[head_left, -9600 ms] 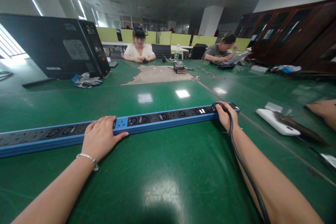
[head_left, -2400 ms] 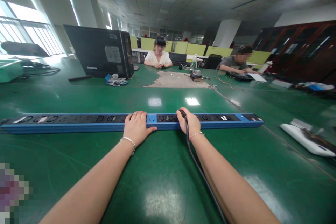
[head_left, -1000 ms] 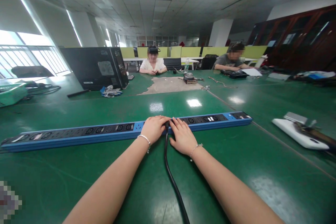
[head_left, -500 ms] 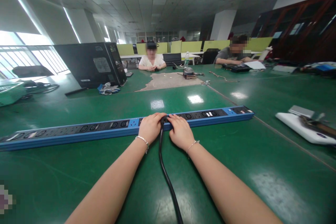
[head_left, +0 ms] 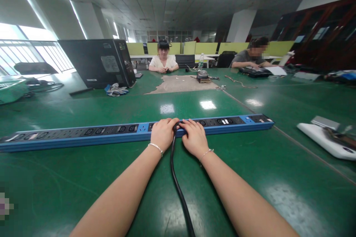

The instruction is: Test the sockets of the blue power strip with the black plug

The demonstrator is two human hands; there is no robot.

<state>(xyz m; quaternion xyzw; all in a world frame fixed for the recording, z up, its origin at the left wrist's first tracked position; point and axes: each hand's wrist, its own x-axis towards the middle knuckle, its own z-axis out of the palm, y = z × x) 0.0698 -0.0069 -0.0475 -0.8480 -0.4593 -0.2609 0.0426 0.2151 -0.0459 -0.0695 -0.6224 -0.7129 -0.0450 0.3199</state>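
Note:
A long blue power strip (head_left: 83,141) with black socket panels lies across the green table in front of me. My left hand (head_left: 164,133) is closed over its middle, with the fingertips beside the end of a black power cable (head_left: 178,183). Just to the right, my right hand (head_left: 194,137) also curls over the strip, its fingers close to the same cable end. The cable runs from between my hands down toward me. Whether its end sits in a socket is hidden by my fingers.
A black computer case (head_left: 97,63) stands at the back left, with gloves (head_left: 116,90) before it. A white device (head_left: 325,140) lies at the right. Two people sit across the table. A bottle (head_left: 200,62) and a small round device (head_left: 203,76) stand at the far side.
The view has tilted slightly, so the strip and table items appear shifted a little to the right. My hands keep their place on the strip around the cable end.

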